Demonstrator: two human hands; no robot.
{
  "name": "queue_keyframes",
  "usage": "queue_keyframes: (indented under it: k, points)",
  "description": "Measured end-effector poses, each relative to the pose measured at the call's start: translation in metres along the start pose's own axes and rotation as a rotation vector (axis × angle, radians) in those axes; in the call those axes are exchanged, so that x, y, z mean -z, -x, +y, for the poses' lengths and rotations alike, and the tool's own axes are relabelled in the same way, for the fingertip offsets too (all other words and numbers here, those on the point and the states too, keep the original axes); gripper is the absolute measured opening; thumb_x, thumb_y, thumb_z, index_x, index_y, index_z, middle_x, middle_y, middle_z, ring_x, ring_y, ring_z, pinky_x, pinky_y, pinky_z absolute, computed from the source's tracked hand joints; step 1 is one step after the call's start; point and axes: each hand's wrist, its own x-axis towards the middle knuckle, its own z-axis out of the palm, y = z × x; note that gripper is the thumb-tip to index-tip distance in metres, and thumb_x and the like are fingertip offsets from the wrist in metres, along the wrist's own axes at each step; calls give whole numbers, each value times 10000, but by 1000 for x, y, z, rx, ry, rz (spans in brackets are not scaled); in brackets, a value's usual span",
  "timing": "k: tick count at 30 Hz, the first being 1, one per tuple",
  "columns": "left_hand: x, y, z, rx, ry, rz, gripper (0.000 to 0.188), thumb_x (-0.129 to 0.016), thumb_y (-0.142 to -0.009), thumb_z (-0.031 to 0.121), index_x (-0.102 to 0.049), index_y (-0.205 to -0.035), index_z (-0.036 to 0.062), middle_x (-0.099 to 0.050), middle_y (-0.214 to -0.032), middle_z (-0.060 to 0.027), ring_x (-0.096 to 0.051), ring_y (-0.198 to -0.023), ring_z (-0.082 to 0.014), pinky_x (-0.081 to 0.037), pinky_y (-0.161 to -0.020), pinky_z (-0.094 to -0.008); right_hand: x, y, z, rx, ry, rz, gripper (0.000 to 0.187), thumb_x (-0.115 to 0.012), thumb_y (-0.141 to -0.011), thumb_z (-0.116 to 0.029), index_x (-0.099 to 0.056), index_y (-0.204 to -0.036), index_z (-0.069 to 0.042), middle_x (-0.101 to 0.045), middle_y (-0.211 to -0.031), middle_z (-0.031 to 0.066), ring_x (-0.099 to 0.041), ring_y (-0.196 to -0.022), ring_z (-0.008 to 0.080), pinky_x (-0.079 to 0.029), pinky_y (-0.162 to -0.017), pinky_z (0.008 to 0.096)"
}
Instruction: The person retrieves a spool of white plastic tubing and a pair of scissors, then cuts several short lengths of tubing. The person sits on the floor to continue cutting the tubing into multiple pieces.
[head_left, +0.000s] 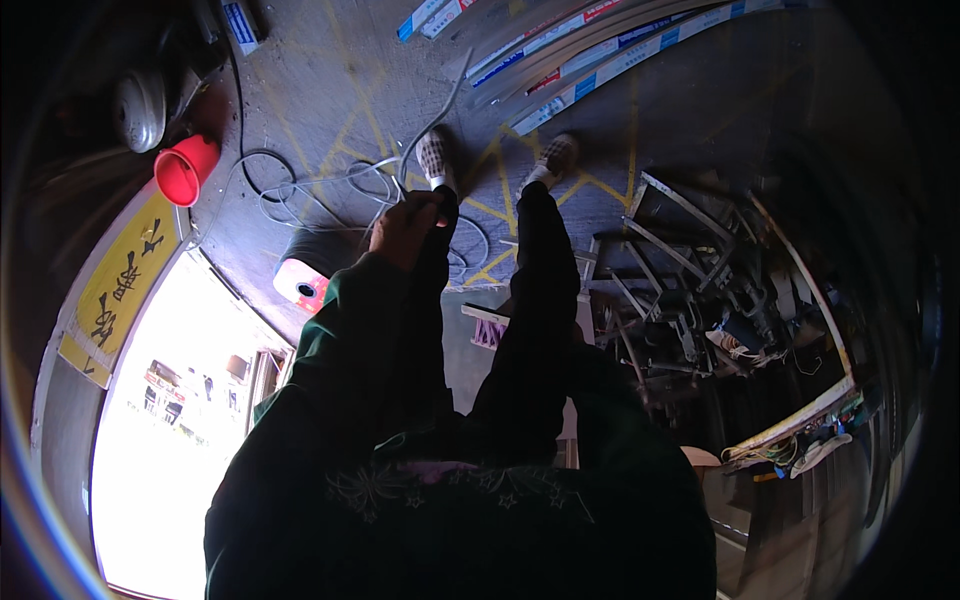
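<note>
One left hand (402, 232) visible to me, fingers curled nearly closed, apparently gripping grey cable (456, 90); its loops lie on the floor (300, 70) by the left shoe (433, 155). Hard pulling could knot them or snag that foot. Right hand hidden, can't tell.

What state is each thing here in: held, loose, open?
Left hand: closed on the grey cable
Grey cable: loosely looped across the floor, one part held
Red bucket: mouth open; upright or tipped, unclear
Checked shoes: worn, apart on the floor
Long packages: lying side by side on the floor
Metal frames: heaped together in dim light
</note>
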Motion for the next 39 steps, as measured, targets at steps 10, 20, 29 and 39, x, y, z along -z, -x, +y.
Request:
queue_keyframes:
  k: [10, 20, 29, 39]
  points:
    - [-43, -75, -61, 88, 374, 45, 264, -527, -997, 155, -643, -1189, 16, -715, -891, -52, -526, -704, -66, -442, -650, -253, 20, -66, 51, -97, -154, 217, 338, -684, -915, -260, -614, -1155, -32, -658, -1132, 144, -655, -973, 252, -540, -833, 377]
    - [-4, -83, -21, -204, 515, 46, 271, -517, -1010, 168, -617, -1116, -60, -673, -1075, -148, -612, -834, -99, -443, -709, -211, 72, -98, 85, -181, -240, 485, 282, -675, -923, -218, -629, -1133, -34, -671, -1078, 113, -657, -930, 217, -539, -798, 354]
    - [11, -59, -3, -283, 807, -39, 375, -468, -1024, 242, -557, -1258, -38, -714, -982, -83, -301, -525, 24, -223, -499, -167, 129, -190, 100, -129, -230, 789, 234, -667, -931, -180, -642, -1113, -36, -682, -1029, 86, -659, -892, 185, -538, -765, 334]
    - [-46, -25, -43, -840, 522, 133, 307, -540, -996, 257, -638, -864, -2, -594, -600, -107, -626, -596, -236, -485, -588, -388, 207, -236, 129, 199, -488, 1410, 182, -658, -940, -138, -656, -1092, -39, -695, -975, 56, -662, -849, 150, -537, -730, 311]
